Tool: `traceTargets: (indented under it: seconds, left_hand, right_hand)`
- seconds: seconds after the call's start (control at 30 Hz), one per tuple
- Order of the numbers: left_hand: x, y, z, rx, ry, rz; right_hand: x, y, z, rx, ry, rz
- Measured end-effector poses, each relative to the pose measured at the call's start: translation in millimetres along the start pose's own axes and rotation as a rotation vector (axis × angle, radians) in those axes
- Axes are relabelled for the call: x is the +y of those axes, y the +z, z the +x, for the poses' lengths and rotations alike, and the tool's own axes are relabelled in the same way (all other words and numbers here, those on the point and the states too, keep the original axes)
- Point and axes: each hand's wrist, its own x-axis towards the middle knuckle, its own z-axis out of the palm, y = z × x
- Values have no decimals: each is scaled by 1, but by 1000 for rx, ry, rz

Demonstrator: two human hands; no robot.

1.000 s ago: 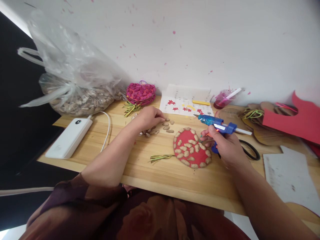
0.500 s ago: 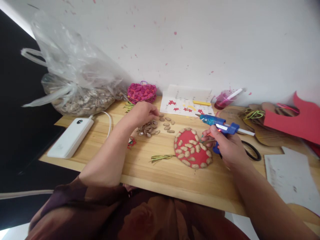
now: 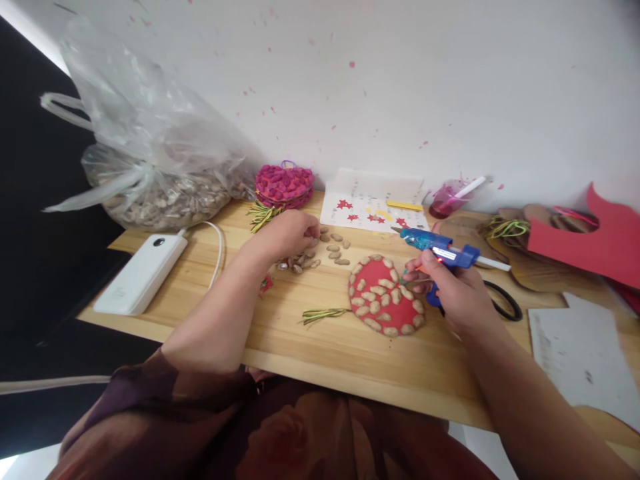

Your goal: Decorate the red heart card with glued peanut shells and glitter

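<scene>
My left hand (image 3: pixel 299 231) is over a small pile of peanuts (image 3: pixel 299 260) left of centre. Its fingers are curled together, and what they pinch, if anything, is hidden. A few loose peanuts (image 3: pixel 334 248) lie just right of those fingertips. In my right hand (image 3: pixel 450 283) is a blue glue gun (image 3: pixel 425 240), nozzle to the left, with a white glue stick out of its back. Below the nozzle lies a red heart-shaped piece (image 3: pixel 373 272), edged with peanuts and with several more across its middle. A green-and-yellow tassel (image 3: pixel 325 315) extends from its left side.
A clear plastic bag (image 3: pixel 165 193) of peanuts stands back left, behind a white power bank (image 3: pixel 143 273) with a cable. Along the wall are a pink peanut-covered piece (image 3: pixel 284 187), paper with red stars (image 3: pixel 345 180) and a cup of dark red liquid (image 3: pixel 444 205). Red card (image 3: pixel 575 243) lies right.
My left hand has moved slightly right and toward me over the peanut pile, its fingers now more curled. My right hand and the glue gun have hardly moved.
</scene>
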Motion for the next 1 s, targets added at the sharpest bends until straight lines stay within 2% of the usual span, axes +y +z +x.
traceTargets:
  seconds: [0.2, 0.37, 0.57, 0.83, 1.0]
  left_hand:
    - [9, 1, 0, 16, 39, 43]
    - [19, 7, 3, 70, 43, 174]
    - [31, 7, 1, 9, 49, 172]
    - [25, 0, -2, -39, 120, 97]
    - [21, -6, -5, -4, 49, 59]
  right_hand:
    - [3, -1, 2, -12, 3, -7]
    - [4, -1, 3, -8, 8, -4]
    - [4, 0, 4, -7, -6, -13]
    - [6, -1, 4, -5, -17, -11]
    - [7, -2, 6, -7, -32, 3]
